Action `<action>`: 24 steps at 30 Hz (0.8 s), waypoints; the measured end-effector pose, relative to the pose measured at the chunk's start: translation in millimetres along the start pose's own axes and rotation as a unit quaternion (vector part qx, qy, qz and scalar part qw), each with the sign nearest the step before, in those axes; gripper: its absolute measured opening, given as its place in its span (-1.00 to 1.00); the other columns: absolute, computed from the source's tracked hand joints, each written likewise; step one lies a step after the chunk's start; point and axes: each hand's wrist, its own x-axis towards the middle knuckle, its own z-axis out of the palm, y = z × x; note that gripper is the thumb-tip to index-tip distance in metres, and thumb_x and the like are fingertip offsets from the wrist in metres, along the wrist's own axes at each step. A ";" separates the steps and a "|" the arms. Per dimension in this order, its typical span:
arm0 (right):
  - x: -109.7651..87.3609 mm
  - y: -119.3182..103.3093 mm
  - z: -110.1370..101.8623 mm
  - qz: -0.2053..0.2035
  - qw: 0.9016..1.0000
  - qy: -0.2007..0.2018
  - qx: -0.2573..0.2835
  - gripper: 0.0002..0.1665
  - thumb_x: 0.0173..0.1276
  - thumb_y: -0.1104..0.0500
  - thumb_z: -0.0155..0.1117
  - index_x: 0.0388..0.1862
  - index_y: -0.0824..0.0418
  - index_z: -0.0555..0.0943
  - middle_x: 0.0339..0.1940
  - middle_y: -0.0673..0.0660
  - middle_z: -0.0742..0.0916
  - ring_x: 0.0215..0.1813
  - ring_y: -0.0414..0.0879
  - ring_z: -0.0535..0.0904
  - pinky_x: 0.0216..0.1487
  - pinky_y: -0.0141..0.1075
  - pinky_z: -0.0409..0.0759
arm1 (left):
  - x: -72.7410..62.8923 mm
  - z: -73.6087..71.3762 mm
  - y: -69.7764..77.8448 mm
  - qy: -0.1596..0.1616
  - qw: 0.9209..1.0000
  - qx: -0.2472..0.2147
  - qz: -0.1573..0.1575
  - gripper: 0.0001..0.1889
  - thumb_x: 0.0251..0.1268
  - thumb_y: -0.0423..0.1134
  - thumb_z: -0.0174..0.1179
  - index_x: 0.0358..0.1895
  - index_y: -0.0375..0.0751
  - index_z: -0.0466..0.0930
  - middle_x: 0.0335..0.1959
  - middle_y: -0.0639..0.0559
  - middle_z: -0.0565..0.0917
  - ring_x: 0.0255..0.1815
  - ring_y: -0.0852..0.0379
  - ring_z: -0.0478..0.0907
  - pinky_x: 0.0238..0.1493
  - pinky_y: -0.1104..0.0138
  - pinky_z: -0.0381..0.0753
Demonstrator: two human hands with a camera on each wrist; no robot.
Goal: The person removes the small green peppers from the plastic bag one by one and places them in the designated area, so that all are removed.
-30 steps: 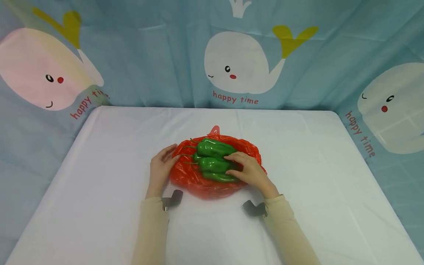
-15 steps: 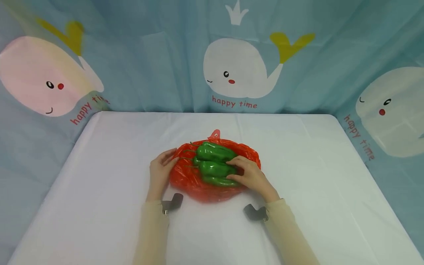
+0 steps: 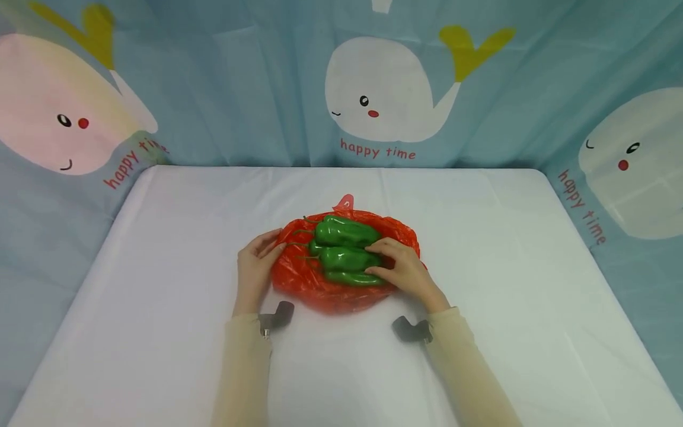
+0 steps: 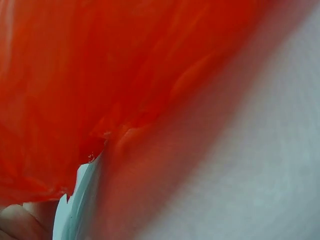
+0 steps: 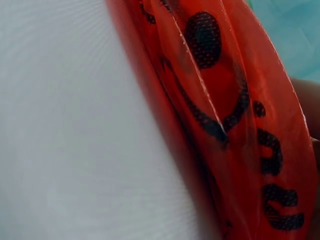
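Note:
A red plastic bag (image 3: 299,290) lies spread open on the white table, with several glossy green peppers (image 3: 345,231) in it, their thin stems pointing left. My left hand (image 3: 255,267) holds the bag's left rim, thumb on the near side and fingers farther back. Over the right ends of the peppers, my right hand (image 3: 408,273) grips the middle pepper (image 3: 347,259) between thumb and fingers. In the left wrist view the bag's red film (image 4: 75,90) hides most of the hand. Black printing marks the bag's side (image 5: 280,115) in the right wrist view.
The white-covered table (image 3: 176,237) extends on all sides of the bag. Behind it hangs a blue curtain (image 3: 256,89) with whale prints. A small bag handle (image 3: 345,203) sticks up at the back. Dark camera mounts (image 3: 277,315) sit at both wrists.
The head view tilts slightly, shifting the whole scene down and then up. Both hands, the bag and the peppers keep nearly the same places relative to each other.

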 end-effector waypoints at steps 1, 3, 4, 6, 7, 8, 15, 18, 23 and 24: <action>0.4 -0.2 -0.2 -0.002 1.000 0.001 0.004 -0.51 0.02 0.20 0.52 -0.02 0.24 0.64 -0.08 0.04 0.65 0.02 -0.09 0.54 0.07 -0.21 0.55 | 0.3 0.0 0.1 0.001 1.000 -0.004 -0.001 -0.63 0.25 -0.34 0.22 0.14 -0.26 0.55 0.13 -0.08 0.57 0.13 0.08 0.53 0.05 0.48 0.50; 1.2 -0.5 -0.2 -0.006 1.000 0.001 0.010 -0.51 0.02 0.20 0.52 -0.02 0.25 0.64 -0.08 0.05 0.65 0.02 -0.09 0.54 0.08 -0.20 0.55 | 1.4 -0.4 -0.5 0.005 1.000 -0.009 -0.002 -0.63 0.25 -0.34 0.22 0.13 -0.26 0.55 0.12 -0.08 0.58 0.13 0.09 0.53 0.05 0.47 0.50; 1.7 -0.8 0.0 -0.006 1.000 0.001 0.012 -0.51 0.02 0.20 0.52 -0.02 0.25 0.64 -0.08 0.05 0.65 0.02 -0.09 0.54 0.08 -0.20 0.55 | 1.7 -0.8 -0.8 0.006 1.000 -0.010 -0.004 -0.63 0.25 -0.34 0.23 0.13 -0.25 0.55 0.12 -0.08 0.58 0.13 0.10 0.53 0.05 0.48 0.50; 3.0 -1.0 0.1 -0.008 1.000 0.001 0.013 -0.51 0.02 0.20 0.52 -0.03 0.25 0.64 -0.09 0.05 0.66 0.01 -0.09 0.54 0.09 -0.19 0.54 | 2.2 -1.5 -0.9 0.007 1.000 -0.012 -0.008 -0.63 0.26 -0.33 0.23 0.14 -0.24 0.55 0.12 -0.08 0.58 0.13 0.11 0.53 0.05 0.48 0.50; 3.6 -0.9 0.4 -0.008 1.000 0.001 0.013 -0.52 0.03 0.20 0.52 -0.03 0.25 0.64 -0.09 0.05 0.66 0.01 -0.09 0.54 0.09 -0.18 0.54 | 2.5 -1.8 -1.2 0.007 1.000 -0.014 -0.009 -0.63 0.26 -0.33 0.22 0.14 -0.25 0.55 0.12 -0.08 0.58 0.13 0.11 0.53 0.05 0.48 0.50; 4.3 -0.9 0.6 -0.010 1.000 0.001 0.011 -0.53 0.03 0.20 0.52 -0.03 0.25 0.64 -0.10 0.05 0.66 0.01 -0.08 0.55 0.09 -0.18 0.54 | 2.9 -2.0 -1.3 0.007 1.000 -0.012 -0.010 -0.63 0.26 -0.32 0.22 0.14 -0.24 0.55 0.12 -0.08 0.58 0.13 0.11 0.53 0.05 0.48 0.49; 5.9 0.9 0.7 -0.017 1.000 0.004 0.014 -0.54 0.04 0.22 0.51 -0.03 0.24 0.64 -0.08 0.07 0.67 0.03 -0.07 0.55 0.12 -0.16 0.53 | 4.0 -2.2 -0.6 0.004 1.000 -0.011 -0.010 -0.63 0.27 -0.30 0.22 0.15 -0.25 0.54 0.13 -0.10 0.57 0.14 0.10 0.52 0.06 0.48 0.48; 5.2 2.6 0.2 -0.016 1.000 0.009 0.018 -0.54 0.03 0.23 0.51 -0.03 0.23 0.64 -0.08 0.06 0.67 0.03 -0.08 0.55 0.12 -0.19 0.52 | 4.2 -1.4 -0.4 0.000 1.000 -0.014 -0.010 -0.62 0.27 -0.28 0.22 0.15 -0.24 0.54 0.13 -0.09 0.57 0.14 0.10 0.52 0.06 0.47 0.49; 3.0 3.1 0.2 -0.027 0.999 0.020 0.028 -0.55 0.02 0.26 0.51 -0.05 0.25 0.65 -0.10 0.07 0.68 0.01 -0.08 0.56 0.10 -0.20 0.53 | 4.1 0.3 -1.8 -0.004 1.000 -0.016 -0.022 -0.62 0.26 -0.26 0.23 0.15 -0.21 0.55 0.14 -0.08 0.57 0.14 0.11 0.52 0.06 0.46 0.49; 2.5 3.0 0.4 -0.029 0.999 0.021 0.029 -0.56 0.03 0.26 0.51 -0.05 0.25 0.65 -0.10 0.07 0.69 0.00 -0.08 0.57 0.10 -0.20 0.53 | 3.9 0.4 -2.2 -0.003 1.000 -0.016 -0.024 -0.62 0.26 -0.26 0.23 0.15 -0.21 0.55 0.13 -0.08 0.57 0.14 0.11 0.52 0.06 0.46 0.49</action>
